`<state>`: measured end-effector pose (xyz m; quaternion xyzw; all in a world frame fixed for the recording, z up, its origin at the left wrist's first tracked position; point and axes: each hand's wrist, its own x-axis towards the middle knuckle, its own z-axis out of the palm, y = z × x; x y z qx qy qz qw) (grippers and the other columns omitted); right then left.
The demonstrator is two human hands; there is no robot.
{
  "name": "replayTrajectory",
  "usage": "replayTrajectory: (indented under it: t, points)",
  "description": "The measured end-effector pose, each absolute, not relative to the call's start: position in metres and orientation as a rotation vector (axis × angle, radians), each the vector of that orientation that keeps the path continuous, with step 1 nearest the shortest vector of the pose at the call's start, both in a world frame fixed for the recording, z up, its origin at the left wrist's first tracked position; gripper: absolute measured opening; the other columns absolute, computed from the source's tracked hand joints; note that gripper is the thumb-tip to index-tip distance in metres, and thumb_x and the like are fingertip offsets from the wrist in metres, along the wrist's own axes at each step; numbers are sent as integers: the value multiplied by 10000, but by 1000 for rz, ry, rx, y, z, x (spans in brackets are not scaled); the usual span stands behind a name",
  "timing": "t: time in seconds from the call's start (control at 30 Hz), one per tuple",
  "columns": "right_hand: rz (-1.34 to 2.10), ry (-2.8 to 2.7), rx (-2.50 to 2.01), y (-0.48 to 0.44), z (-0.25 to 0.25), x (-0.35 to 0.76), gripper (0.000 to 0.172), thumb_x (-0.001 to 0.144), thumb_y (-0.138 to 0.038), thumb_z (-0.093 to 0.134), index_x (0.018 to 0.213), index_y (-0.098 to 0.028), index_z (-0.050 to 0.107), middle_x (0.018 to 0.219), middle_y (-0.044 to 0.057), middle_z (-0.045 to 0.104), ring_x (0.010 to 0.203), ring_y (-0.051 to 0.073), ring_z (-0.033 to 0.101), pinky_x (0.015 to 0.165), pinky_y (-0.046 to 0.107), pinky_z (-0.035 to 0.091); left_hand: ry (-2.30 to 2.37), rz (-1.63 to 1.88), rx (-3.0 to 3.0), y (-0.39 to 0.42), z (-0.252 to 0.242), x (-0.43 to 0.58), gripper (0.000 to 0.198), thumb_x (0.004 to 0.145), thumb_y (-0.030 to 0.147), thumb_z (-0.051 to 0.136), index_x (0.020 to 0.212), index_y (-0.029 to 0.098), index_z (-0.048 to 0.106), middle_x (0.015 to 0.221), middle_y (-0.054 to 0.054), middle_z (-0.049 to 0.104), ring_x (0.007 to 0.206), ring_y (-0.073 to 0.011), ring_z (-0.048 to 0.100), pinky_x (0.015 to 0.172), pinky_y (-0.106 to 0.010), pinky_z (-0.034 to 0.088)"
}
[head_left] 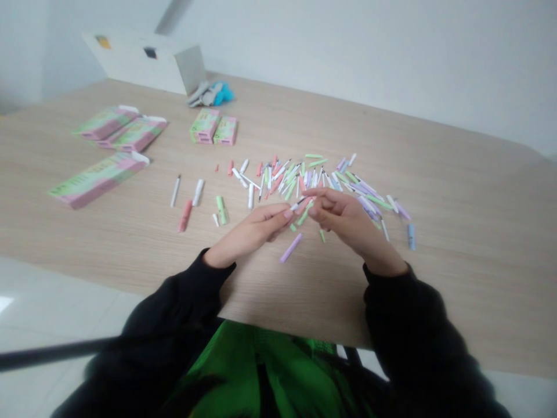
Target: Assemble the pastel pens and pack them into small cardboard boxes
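My left hand (265, 223) is closed, pinching a slim white pen (297, 205) with a dark tip between thumb and fingers. The pen's tip points up and to the right. My right hand (342, 217) is just beside that tip, its index finger stretched over it and its thumb apart below. I see nothing held in the right hand. Behind and under both hands lies a loose heap of pen parts (317, 174) in white, green, red and purple. A purple pen barrel (290, 248) lies in front of the hands.
Left of the heap are a white pen (175, 190), a red barrel (185, 216) and a green barrel (221, 210). Pink-and-green boxes (100, 179) lie at the left, smaller ones (204, 126) farther back. Gloves (211, 93) lie by a white box (143, 64). A blue barrel (411, 237) is at the right.
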<state>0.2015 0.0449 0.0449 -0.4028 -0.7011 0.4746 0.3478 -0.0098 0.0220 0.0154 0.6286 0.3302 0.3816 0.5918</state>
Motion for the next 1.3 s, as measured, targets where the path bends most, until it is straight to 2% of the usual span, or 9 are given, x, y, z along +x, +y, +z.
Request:
replayTrajectory:
  t: [0.07, 0.17, 0.27, 0.37, 0.6, 0.87, 1.07, 1.17, 1.3]
  points:
    - [1092, -1873, -1146, 61, 50, 203, 277, 898, -347, 668, 1107, -165, 677, 586, -91, 446, 532, 98, 410, 531, 249, 316, 769, 989, 1357, 24, 19, -21, 444, 951, 516, 594, 672, 205, 443, 596, 58, 325, 506, -94, 274, 476, -264, 202]
    - [965, -2092, -1273, 91, 47, 188, 166, 897, -195, 591, 980, -148, 726, 635, -37, 563, 583, 117, 497, 598, 263, 387, 801, 1131, 1193, 26, 22, -41, 409, 903, 481, 656, 680, 205, 452, 601, 67, 280, 491, -86, 224, 471, -259, 160]
    - [714, -2372, -1262, 123, 32, 159, 268, 863, -86, 542, 989, -132, 775, 870, 50, 727, 794, 157, 623, 766, 282, 457, 863, 1202, 1102, 26, 20, -58, 370, 898, 424, 652, 672, 202, 459, 585, 66, 280, 480, -82, 232, 466, -250, 165]
    - [504, -2584, -1260, 148, 10, 129, 338, 857, -54, 526, 1056, -110, 793, 1059, 104, 766, 971, 184, 653, 882, 279, 451, 930, 1204, 1068, 25, 13, -68, 329, 909, 375, 619, 678, 197, 467, 568, 66, 297, 463, -78, 252, 453, -241, 174]
    - [503, -2717, -1349, 176, -13, 100, 241, 799, -62, 601, 880, -77, 827, 833, 143, 776, 800, 227, 669, 743, 307, 461, 1041, 1161, 1145, 22, 6, -73, 345, 957, 375, 555, 687, 181, 462, 589, 61, 339, 460, -63, 306, 441, -216, 191]
    - [469, -2781, -1279, 183, -22, 103, 258, 867, -60, 534, 865, -93, 790, 885, 137, 767, 845, 214, 663, 807, 297, 460, 1084, 1149, 1211, 22, 9, -72, 321, 983, 342, 502, 709, 176, 482, 582, 62, 355, 467, -64, 320, 438, -212, 204]
    - [359, -2753, -1139, 178, -14, 106, 229, 919, -81, 490, 981, -62, 709, 1141, 220, 691, 1028, 262, 611, 923, 354, 433, 1095, 1128, 1289, 26, 1, -71, 341, 975, 387, 512, 701, 185, 490, 563, 63, 359, 459, -77, 326, 434, -232, 205]
    - [435, -2621, -1133, 170, 11, 113, 247, 943, -94, 460, 1033, -84, 690, 993, 150, 713, 896, 230, 632, 842, 348, 465, 1109, 1118, 1316, 25, 1, -69, 345, 964, 391, 516, 686, 189, 487, 560, 63, 350, 464, -82, 321, 444, -239, 206]
    - [887, -2315, -1053, 147, 49, 129, 140, 897, -136, 581, 907, -135, 721, 802, 47, 695, 691, 156, 620, 674, 290, 482, 1110, 1065, 1375, 23, 3, -64, 367, 942, 409, 542, 656, 196, 456, 551, 64, 352, 482, -87, 313, 471, -249, 215]
